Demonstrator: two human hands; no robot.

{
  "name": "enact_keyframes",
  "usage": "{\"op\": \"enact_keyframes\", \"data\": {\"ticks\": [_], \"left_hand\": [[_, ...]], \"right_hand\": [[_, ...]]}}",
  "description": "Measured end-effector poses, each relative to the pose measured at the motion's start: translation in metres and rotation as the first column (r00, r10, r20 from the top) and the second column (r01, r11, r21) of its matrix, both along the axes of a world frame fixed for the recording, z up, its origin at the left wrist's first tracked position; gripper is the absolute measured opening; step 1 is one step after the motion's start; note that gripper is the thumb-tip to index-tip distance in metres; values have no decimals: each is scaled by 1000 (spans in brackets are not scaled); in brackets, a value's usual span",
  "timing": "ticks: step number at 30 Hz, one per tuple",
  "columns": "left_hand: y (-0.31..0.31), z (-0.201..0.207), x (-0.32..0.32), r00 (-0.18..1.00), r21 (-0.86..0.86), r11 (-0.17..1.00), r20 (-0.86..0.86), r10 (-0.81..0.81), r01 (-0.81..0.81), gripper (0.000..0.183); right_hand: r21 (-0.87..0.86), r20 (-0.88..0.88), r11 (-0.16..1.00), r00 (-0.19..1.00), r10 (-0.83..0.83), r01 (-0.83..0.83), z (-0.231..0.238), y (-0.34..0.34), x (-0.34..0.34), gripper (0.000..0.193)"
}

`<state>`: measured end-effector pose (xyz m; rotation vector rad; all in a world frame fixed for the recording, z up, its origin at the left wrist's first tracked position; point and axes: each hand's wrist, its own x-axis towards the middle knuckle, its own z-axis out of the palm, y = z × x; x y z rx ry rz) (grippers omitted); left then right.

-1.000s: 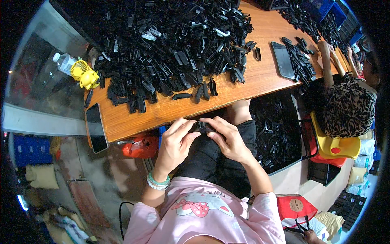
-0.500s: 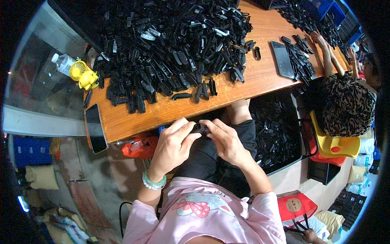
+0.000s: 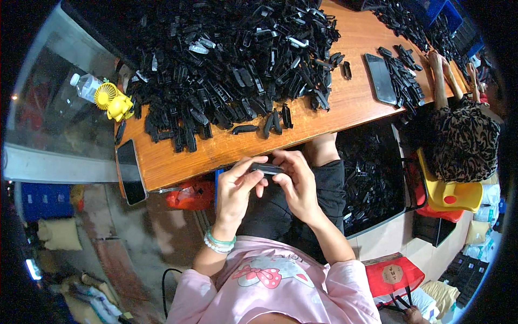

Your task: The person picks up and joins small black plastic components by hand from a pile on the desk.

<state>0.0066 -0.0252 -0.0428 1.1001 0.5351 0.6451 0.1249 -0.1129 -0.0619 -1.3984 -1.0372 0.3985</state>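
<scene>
Between my two hands, above my lap and just off the table's front edge, is a small elongated black plastic part [image 3: 267,168]. My left hand [image 3: 237,186] pinches its left end with thumb and fingers. At the other end my right hand [image 3: 295,181] grips it the same way. The fingertips cover both ends, so finer detail is hidden. Beyond my hands, a big heap of similar black plastic parts [image 3: 232,70] covers much of the wooden table [image 3: 216,154]. Several single parts lie near the heap's front edge, among them one flat black piece [image 3: 245,129].
On the table's left end stand a yellow fan [image 3: 113,101] and a clear bottle [image 3: 85,85]; a phone [image 3: 131,171] lies at the corner. A dark tablet-like device [image 3: 380,78] rests further right. Below is a bin of black parts [image 3: 372,178]. A co-worker [image 3: 467,140] sits at right.
My fingers have shifted on the black part, which now lies lengthwise between both hands and shows more of its surface. My left wrist has moved slightly right and down.
</scene>
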Motion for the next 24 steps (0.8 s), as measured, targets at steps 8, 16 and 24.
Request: {"op": "enact_keyframes", "data": {"ticks": [8, 16, 24], "left_hand": [[18, 6, -10, 969, 154, 981, -236, -78, 117, 25], [94, 12, 55, 945, 981, 188, -110, 308, 52, 11], [116, 18, 80, 906, 924, -91, -339, 254, 372, 10]], "right_hand": [[10, -314, 998, 948, 59, -59, 5, 3, 0, 11], [-128, 252, 992, 967, 43, -11, -13, 27, -1, 22], [-251, 685, 915, 726, -64, 317, -10, 78, -9, 17]]}}
